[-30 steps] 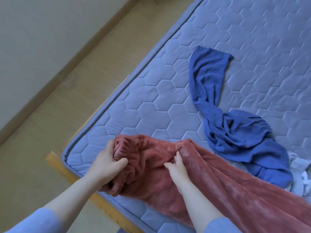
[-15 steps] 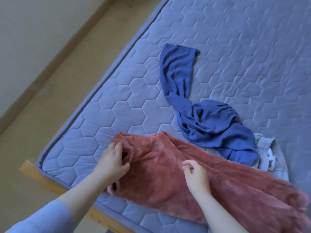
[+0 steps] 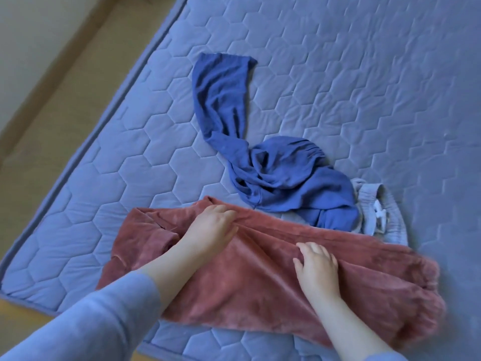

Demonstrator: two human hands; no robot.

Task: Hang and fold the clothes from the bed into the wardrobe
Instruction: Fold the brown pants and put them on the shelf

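A rust-red fleece garment [image 3: 260, 277] lies spread across the near corner of the mattress [image 3: 338, 74]. My left hand [image 3: 210, 227] rests on its upper middle, fingers laid over a ridge of fabric. Further right, my right hand [image 3: 316, 267] presses flat on the fleece with fingers spread. A crumpled blue garment [image 3: 273, 168] lies just beyond the red one, one long part stretching away from me. A pale grey garment [image 3: 380, 212] with a white tag is partly hidden under the blue one.
The quilted blue-grey mattress has its left edge [image 3: 109, 110] beside a beige floor [image 3: 65, 82], with a wall and skirting board at the far left. A wooden bed frame corner [image 3: 10, 306] shows at the lower left.
My left hand let go of the bunched end of the red garment and moved right onto its middle. My right hand slid right and flattened. The garment now lies more spread out.
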